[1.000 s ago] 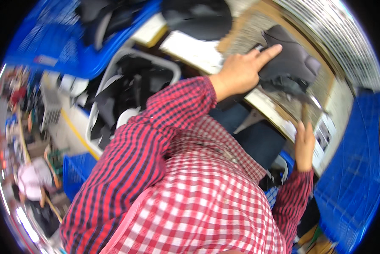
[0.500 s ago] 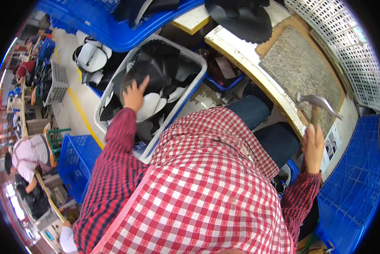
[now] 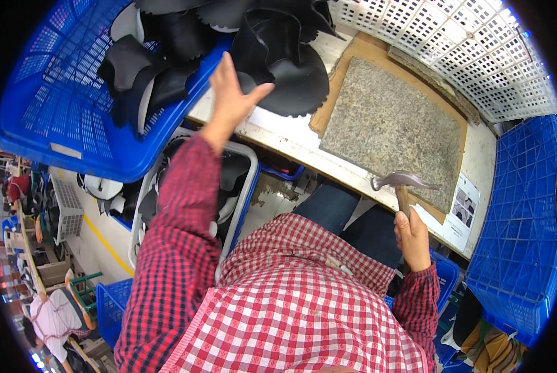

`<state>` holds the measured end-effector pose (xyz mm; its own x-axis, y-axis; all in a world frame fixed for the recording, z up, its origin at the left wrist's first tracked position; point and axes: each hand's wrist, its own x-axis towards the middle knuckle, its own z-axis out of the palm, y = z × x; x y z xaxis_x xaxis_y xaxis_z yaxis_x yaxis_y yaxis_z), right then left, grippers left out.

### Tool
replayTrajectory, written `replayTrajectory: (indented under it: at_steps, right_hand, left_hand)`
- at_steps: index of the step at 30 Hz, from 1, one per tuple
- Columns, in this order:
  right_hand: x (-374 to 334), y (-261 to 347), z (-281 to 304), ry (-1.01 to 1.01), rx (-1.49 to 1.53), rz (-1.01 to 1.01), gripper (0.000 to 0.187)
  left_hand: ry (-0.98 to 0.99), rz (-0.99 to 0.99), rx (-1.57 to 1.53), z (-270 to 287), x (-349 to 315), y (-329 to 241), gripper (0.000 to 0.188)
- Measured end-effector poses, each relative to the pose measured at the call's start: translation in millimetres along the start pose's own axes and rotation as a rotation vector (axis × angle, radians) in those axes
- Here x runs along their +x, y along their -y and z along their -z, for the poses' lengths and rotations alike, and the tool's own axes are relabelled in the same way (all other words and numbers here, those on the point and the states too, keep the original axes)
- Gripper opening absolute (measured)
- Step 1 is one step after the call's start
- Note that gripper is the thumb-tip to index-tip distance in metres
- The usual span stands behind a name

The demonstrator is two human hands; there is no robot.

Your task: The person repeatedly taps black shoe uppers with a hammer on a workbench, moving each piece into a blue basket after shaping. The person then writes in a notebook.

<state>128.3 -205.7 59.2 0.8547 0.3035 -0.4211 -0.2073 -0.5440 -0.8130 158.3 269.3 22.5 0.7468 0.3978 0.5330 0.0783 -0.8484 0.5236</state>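
Note:
My left hand (image 3: 230, 102) is raised at the upper left, thumb and fingers apart, with nothing in it. It is beside a black scalloped leather-like piece (image 3: 297, 87) at the table's edge; whether it touches the piece I cannot tell. Lower right, my right hand (image 3: 413, 239) grips the wooden handle of a hammer (image 3: 404, 180). The metal head is held up at the near edge of a rough grey stone slab (image 3: 396, 127) on the worktable.
A blue basket (image 3: 104, 166) with black pieces stands at the upper left. Below it is a grey-rimmed bin (image 3: 251, 171) of similar pieces. A white lattice basket (image 3: 440, 46) stands behind the slab, blue crates (image 3: 514, 211) at right. Another person (image 3: 54, 317) is far left.
My left hand has left the bin of black pieces and risen toward the table, still empty. The view has swung toward the table. My right hand keeps hold of the hammer.

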Motion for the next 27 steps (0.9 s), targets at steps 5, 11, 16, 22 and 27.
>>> replayTrajectory:
  at_steps: [5,11,16,22,27]
  right_hand:
    - [9.2,-4.0,1.4,0.057,-0.151,0.131,0.033]
    - [-6.3,-37.4,23.8,0.055,-0.152,0.206,0.032]
    - [-14.2,-61.3,39.8,0.026,-0.080,0.085,0.032]
    - [-15.7,-57.2,46.8,-0.057,-0.048,0.173,0.025]
    - [-5.4,-52.0,38.5,-0.322,-0.251,0.426,0.026]
  left_hand:
    - [-0.261,0.318,0.317,-110.2,22.3,-8.5,0.115]
    - [-0.253,0.388,0.118,-48.6,53.0,28.5,0.069]
    - [-0.095,0.126,0.380,58.4,71.1,-42.4,0.046]
    - [-0.081,-0.503,0.686,16.8,80.5,-196.9,0.059]
    - [0.387,-0.831,0.714,-80.8,20.2,-275.8,0.063]
